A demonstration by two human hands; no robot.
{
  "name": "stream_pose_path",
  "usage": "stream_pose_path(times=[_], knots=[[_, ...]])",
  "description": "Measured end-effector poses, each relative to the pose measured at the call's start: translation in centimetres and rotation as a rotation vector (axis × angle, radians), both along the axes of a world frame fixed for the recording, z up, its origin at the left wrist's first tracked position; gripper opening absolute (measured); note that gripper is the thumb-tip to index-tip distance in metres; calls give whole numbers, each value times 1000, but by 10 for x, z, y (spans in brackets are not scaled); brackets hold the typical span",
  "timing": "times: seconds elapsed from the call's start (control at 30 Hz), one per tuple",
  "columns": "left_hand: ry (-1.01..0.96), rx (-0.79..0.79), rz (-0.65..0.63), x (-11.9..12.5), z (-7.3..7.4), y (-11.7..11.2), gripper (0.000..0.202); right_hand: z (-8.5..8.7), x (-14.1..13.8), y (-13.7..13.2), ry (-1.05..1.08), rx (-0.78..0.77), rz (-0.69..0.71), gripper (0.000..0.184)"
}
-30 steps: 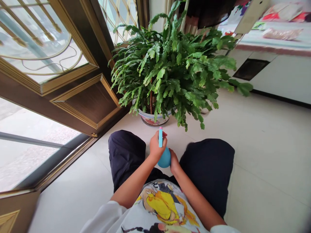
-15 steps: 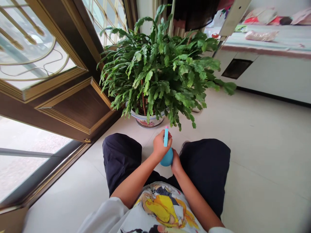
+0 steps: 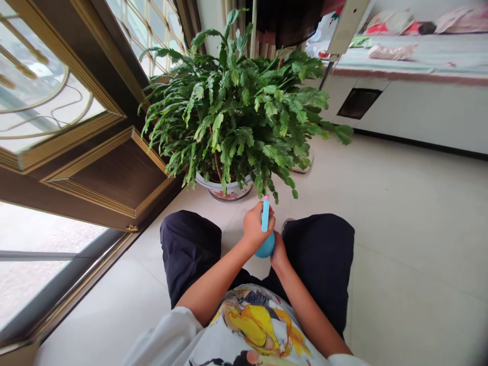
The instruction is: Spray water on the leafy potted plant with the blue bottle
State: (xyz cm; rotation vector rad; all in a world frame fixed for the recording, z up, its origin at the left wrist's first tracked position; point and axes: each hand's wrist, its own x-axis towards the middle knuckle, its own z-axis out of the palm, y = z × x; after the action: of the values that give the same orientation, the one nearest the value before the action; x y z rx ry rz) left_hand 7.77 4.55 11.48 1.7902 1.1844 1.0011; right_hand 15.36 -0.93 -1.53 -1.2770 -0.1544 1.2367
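A blue spray bottle [image 3: 266, 247] with a light-blue head and pink nozzle stands upright between my knees, the nozzle toward the plant. My left hand [image 3: 256, 223] is wrapped round its neck and trigger; some of its fingers are hidden behind the head. Lower down, my right hand [image 3: 279, 252] grips the right side of the bottle's body, its fingers partly out of sight. Just beyond the nozzle is a large green plant with flat, jointed, drooping stems [image 3: 244, 107]. It grows in a white flower-patterned pot [image 3: 231, 193] on the floor, partly covered by the stems.
On the left is a brown door [image 3: 102, 178] with gold trim and glass. A bed [image 3: 415, 109] with a pale cover and white base stands at the back right. A white post [image 3: 346, 28] slants behind the plant. Pale tiles [image 3: 404, 244] cover the floor.
The view has turned slightly right, so the plant, door and bed sit further left. My hands and the spray bottle have shifted slightly right in view; both hands keep their hold.
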Motion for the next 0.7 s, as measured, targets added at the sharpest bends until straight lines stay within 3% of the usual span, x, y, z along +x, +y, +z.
stream_pose_path(times=[0.37,0.7], knots=[[-46,60,-35,6,14,-4,8,23,7,2,-16,-32,-9,20],[-86,104,-18,-5,27,-4,5,46,1,3,-28,-31,9,21]])
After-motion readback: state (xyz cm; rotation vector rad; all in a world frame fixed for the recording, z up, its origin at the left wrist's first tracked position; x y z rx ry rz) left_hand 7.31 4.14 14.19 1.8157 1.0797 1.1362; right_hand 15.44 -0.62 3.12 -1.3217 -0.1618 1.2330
